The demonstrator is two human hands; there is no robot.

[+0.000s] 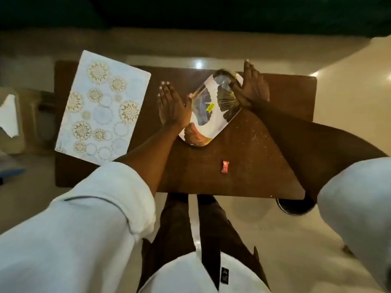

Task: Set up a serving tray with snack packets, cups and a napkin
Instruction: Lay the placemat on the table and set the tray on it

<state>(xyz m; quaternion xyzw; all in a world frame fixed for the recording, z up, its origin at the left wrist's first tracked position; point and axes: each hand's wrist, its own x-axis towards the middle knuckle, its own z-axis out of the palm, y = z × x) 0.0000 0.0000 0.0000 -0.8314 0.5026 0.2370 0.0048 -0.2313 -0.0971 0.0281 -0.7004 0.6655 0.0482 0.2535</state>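
Brown table (pixel 249 157): left hand (pixel 171 105), right hand (pixel 252 89) flank tray (pixel 213 121); far rim blurred.

White shirt (pixel 186 275), long sleeves. Left sleeve (pixel 84 208) and right sleeve (pixel 355 197) were rolled into thick cuffs, forearms bare. A thin dark seam line ran across the left sleeve. Small black label (pixel 224 275) sat at the hem. Trousers (pixel 175 225) were dark brown. Left hand (pixel 171 104) and right hand (pixel 251 89) were bare.

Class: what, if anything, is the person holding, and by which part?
The patterned tray, held between both flat hands at its long edges: left hand on the left edge, right hand on the right edge, thumb over the rim.
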